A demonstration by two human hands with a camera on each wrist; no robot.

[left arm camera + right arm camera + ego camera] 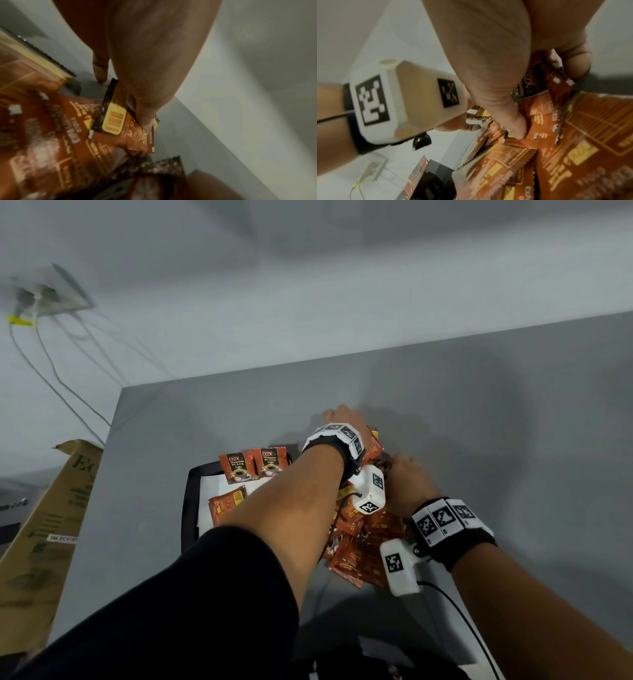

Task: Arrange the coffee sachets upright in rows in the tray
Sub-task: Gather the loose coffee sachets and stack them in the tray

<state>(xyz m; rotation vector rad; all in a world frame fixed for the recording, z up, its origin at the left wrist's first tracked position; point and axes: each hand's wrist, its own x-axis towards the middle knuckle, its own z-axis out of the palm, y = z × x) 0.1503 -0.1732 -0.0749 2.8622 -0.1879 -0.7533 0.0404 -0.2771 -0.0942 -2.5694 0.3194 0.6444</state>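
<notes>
A black tray [190, 501] with a white liner sits on the grey table. Two orange coffee sachets [254, 466] stand upright at its far edge, and one more [227, 505] lies flat inside. A loose pile of sachets [363, 549] lies just right of the tray. My left hand [342, 416] reaches across to the pile's far side. There its fingers [145, 119] lie along a sachet [118, 121] with a yellow barcode, the thumb at its corner. My right hand [400, 470] is in the pile, thumb [518, 128] and curled finger pinching a sachet [537, 116].
A cardboard box [44, 525] leans off the table's left edge. A wall socket with cables [51, 299] is at the far left. Bare grey table [496, 412] stretches to the right and behind the pile, up to the wall.
</notes>
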